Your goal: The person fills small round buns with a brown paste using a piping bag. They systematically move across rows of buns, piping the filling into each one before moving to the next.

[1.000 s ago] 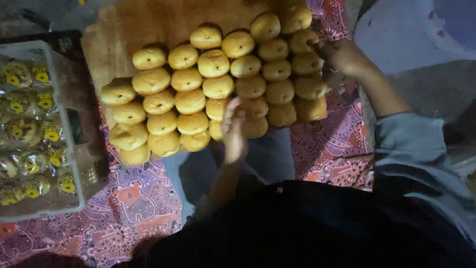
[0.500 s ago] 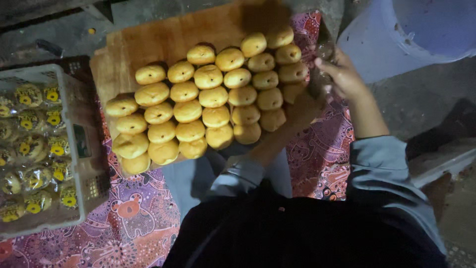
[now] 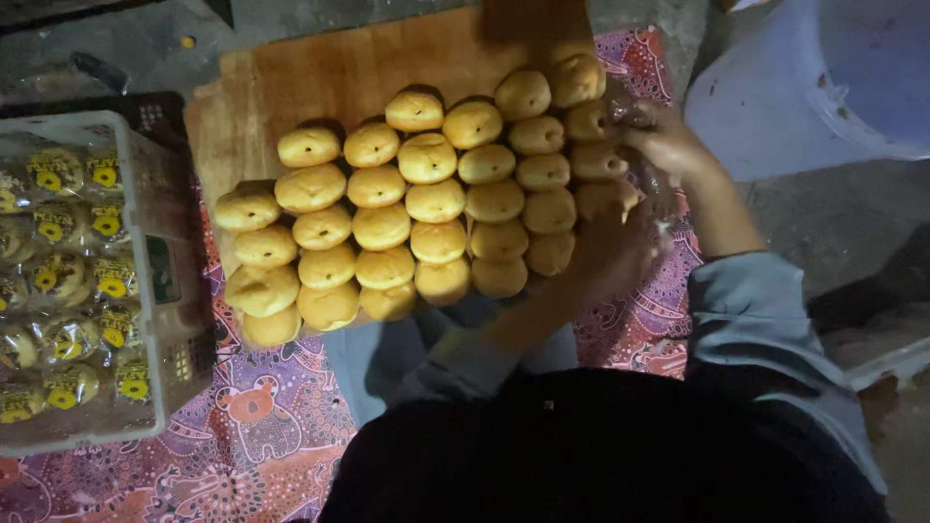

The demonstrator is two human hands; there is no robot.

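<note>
Several rows of round golden buns lie on a wooden board in front of me. My left hand reaches across to the board's right end, its fingers closed around the end bun. Just beyond it, my right hand is at the board's right edge. It pinches what looks like a clear plastic bag, next to the outer buns. Both forearms wear grey-blue sleeves.
A white plastic crate at the left holds several buns wrapped in clear packets with yellow marks. A patterned purple cloth covers the floor under the board. A pale blue plastic tub stands at the upper right.
My left hand has moved from the middle of the board's near edge to its right end and closed on a bun. The right hand has stayed at the right edge.
</note>
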